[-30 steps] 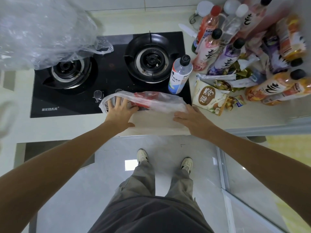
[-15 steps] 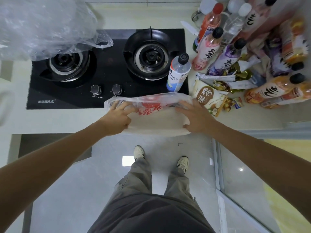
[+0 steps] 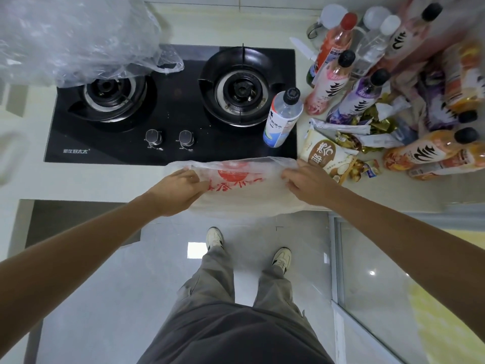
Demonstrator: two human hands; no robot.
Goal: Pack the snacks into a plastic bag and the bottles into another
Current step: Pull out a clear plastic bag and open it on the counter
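Note:
A thin translucent plastic bag [image 3: 244, 190] with red print lies flat at the counter's front edge, hanging slightly over it. My left hand [image 3: 178, 191] pinches its left side and my right hand [image 3: 309, 183] pinches its right side. A clear water bottle [image 3: 282, 119] with a black cap stands on the stove's right edge, just behind the bag. Right of it lie a white snack packet [image 3: 326, 156], gold-wrapped candies [image 3: 349, 141] and several juice bottles [image 3: 425, 151], some standing, some lying.
A black two-burner gas stove [image 3: 168, 106] fills the counter behind the bag. A large crumpled clear plastic bag [image 3: 73, 35] covers the far left and part of the left burner. Below the counter edge are the floor and my feet.
Both hands have dragged the printed bag off the stove knobs toward the counter's front edge and spread it wider; the red print now faces up.

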